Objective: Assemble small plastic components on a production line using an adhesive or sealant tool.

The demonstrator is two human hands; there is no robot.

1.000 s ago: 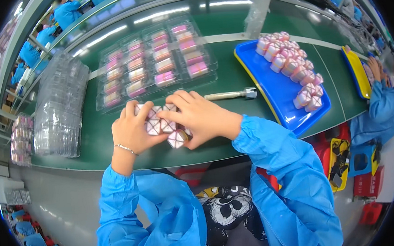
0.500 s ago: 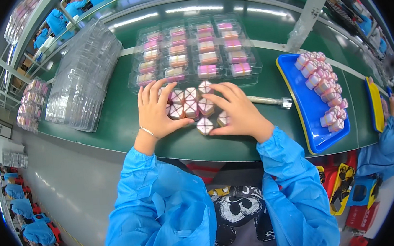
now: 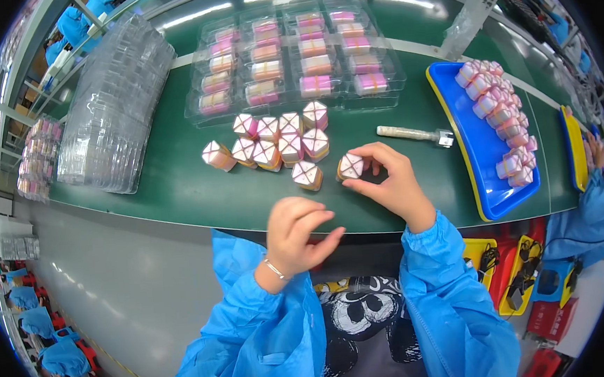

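White-topped bundle (image 3: 350, 165) sat in a right-hand pinch

The right hand (image 3: 398, 187) was narrowed around the bundle, index finger at its far side and thumb at its near side, a small gap showing behind the fingertips. The bundle stood on the green table (image 3: 169, 191), its crossed top facing up.

The left hand (image 3: 293, 237) hung near the table's front edge, half open: fingers loosely curled, thumb held apart from them, palm partly hidden.

Just left of the pinched bundle stood a single bundle (image 3: 307, 175), and beyond it a cluster of similar bundles (image 3: 267, 154), white tops showing. A pale-handled tool (image 3: 410, 134) with a metal head lay beyond the right hand, near a blue tray (image 3: 480, 176) partly filled with more bundles. Filled clear packaging (image 3: 395, 101) lay at the far side of the cluster.
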